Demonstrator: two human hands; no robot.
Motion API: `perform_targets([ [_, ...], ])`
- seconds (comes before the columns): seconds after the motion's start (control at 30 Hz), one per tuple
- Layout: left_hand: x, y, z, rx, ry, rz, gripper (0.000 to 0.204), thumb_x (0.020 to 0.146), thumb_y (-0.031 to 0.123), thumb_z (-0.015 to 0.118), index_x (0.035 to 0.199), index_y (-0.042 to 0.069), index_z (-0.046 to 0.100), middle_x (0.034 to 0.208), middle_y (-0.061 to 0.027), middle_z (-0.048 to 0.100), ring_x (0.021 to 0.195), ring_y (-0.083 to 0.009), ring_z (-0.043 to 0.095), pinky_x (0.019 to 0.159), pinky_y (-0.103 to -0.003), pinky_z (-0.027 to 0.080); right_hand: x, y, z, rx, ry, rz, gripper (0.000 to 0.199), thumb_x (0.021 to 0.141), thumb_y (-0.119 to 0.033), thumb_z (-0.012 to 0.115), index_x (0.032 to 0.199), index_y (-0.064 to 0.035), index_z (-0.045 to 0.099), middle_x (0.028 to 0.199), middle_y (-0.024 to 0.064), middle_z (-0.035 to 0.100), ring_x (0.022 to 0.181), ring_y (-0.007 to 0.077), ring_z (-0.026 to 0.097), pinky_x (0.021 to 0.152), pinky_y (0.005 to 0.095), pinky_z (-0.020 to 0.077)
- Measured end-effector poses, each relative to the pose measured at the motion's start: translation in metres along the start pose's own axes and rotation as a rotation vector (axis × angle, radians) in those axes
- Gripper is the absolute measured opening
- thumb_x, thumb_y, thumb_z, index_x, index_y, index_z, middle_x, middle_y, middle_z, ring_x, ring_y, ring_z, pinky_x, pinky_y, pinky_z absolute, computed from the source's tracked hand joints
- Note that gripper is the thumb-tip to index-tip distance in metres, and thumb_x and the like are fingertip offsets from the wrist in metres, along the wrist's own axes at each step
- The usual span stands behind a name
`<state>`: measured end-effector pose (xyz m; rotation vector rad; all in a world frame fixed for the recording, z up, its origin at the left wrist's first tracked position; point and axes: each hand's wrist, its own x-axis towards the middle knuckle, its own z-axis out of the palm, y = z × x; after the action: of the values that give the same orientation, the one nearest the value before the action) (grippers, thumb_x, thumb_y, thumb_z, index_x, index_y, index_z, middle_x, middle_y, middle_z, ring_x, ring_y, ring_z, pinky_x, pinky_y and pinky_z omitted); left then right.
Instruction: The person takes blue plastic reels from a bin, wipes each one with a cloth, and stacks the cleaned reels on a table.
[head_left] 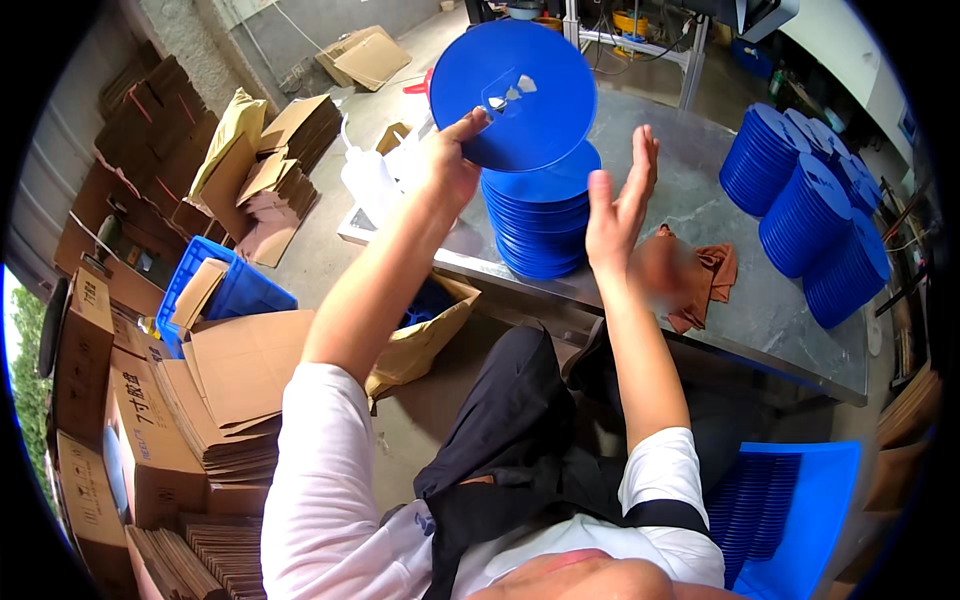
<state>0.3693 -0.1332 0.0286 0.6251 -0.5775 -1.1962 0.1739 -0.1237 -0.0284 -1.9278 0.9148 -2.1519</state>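
The left hand (450, 160) holds a blue round disc (513, 92) by its lower left rim, fingers closed on it, tilted up above the stack of blue discs (540, 220) at the near edge of the surface (740, 300). The right hand (620, 205) is open and empty, fingers spread, just right of the stack and below the disc.

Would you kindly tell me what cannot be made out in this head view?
- Underside of the raised blue disc held by the left hand: faces away.
- Number of discs in the stack: edges too fine to count.
- Patch beside the brown cloth, under the open right hand: blurred.
- Blue crate contents: cut off by the rim.
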Motion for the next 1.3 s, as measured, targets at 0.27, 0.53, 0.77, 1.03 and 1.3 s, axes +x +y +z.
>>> perform_targets([
  [0.27, -0.094, -0.045, 0.049, -0.450, -0.344, -0.028, 0.036, 0.090, 0.008, 0.054, 0.125, 0.004, 0.046, 0.122, -0.0134, 0.055, 0.109, -0.0225, 0.055, 0.097, -0.040, 0.046, 0.025, -0.049, -0.008, -0.305, -0.028, -0.147, 0.113, 0.055, -0.049, 0.082, 0.143, -0.0057, 0.026, 0.149, 0.0263, 0.017, 0.133, 0.0478, 0.022, 0.106, 0.0553, 0.0233],
  [0.53, -0.116, -0.072, 0.057, -0.499, -0.422, -0.083, 0.038, 0.093, 0.015, 0.052, 0.128, 0.003, 0.044, 0.128, -0.0128, 0.052, 0.117, -0.0271, 0.051, 0.098, -0.047, 0.044, 0.029, -0.064, -0.044, -0.309, -0.009, -0.102, 0.089, 0.053, -0.029, 0.088, 0.128, -0.0052, 0.047, 0.137, 0.0186, 0.038, 0.120, 0.0371, 0.044, 0.096, 0.0438, 0.0396],
  [0.77, -0.133, -0.098, 0.055, -0.552, -0.407, -0.205, 0.046, 0.092, 0.015, 0.054, 0.134, 0.002, 0.039, 0.134, -0.0135, 0.047, 0.122, -0.0274, 0.048, 0.098, -0.047, 0.044, 0.038, -0.044, -0.065, -0.370, 0.122, -0.020, 0.056, 0.062, -0.019, 0.084, 0.109, -0.0076, 0.058, 0.122, 0.0144, 0.047, 0.110, 0.0334, 0.051, 0.087, 0.0397, 0.0459],
  [1.03, -0.130, -0.098, 0.040, -0.580, -0.352, -0.157, 0.043, 0.096, 0.016, 0.045, 0.137, 0.006, 0.034, 0.137, -0.0132, 0.044, 0.123, -0.0275, 0.046, 0.099, -0.049, 0.043, 0.012, -0.075, -0.068, -0.514, -0.303, -0.056, 0.109, 0.050, -0.032, 0.087, 0.143, -0.0171, 0.032, 0.150, 0.0234, 0.012, 0.127, 0.0428, 0.034, 0.101, 0.0515, 0.0294],
  [1.3, -0.148, -0.103, 0.023, -0.541, -0.376, -0.245, 0.043, 0.094, 0.016, 0.052, 0.133, 0.005, 0.038, 0.135, -0.0116, 0.046, 0.121, -0.0262, 0.048, 0.098, -0.045, 0.043, 0.045, -0.072, -0.088, -0.207, 0.065, 0.158, 0.071, 0.070, -0.019, 0.078, 0.132, -0.0078, 0.046, 0.091, 0.0123, 0.067, 0.072, 0.0167, 0.061, 0.069, 0.0271, 0.0492],
])
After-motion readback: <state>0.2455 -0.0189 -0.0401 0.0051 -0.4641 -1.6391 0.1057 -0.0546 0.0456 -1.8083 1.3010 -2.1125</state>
